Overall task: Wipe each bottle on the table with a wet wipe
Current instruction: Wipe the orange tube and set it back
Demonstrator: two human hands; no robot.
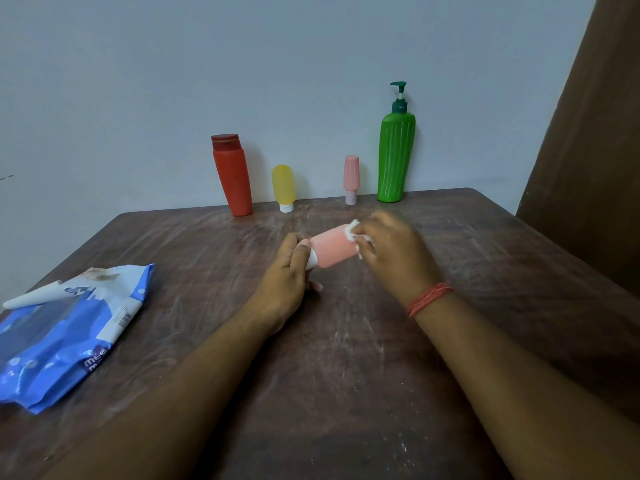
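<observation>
A small salmon-pink bottle (pixel 333 245) with a white cap lies sideways above the table's middle. My left hand (pixel 289 271) grips its capped end. My right hand (pixel 394 251) pinches a white wet wipe (pixel 354 232) against the bottle's far end. Along the wall stand a red bottle (pixel 232 174), a yellow bottle (pixel 283 187) on its white cap, a slim pink bottle (pixel 351 178) and a tall green pump bottle (pixel 396 157).
A blue pack of wet wipes (pixel 65 334) lies at the table's left edge with its flap peeled open. The brown table (pixel 346 358) is covered in clear plastic. A brown curtain (pixel 595 150) hangs at the right.
</observation>
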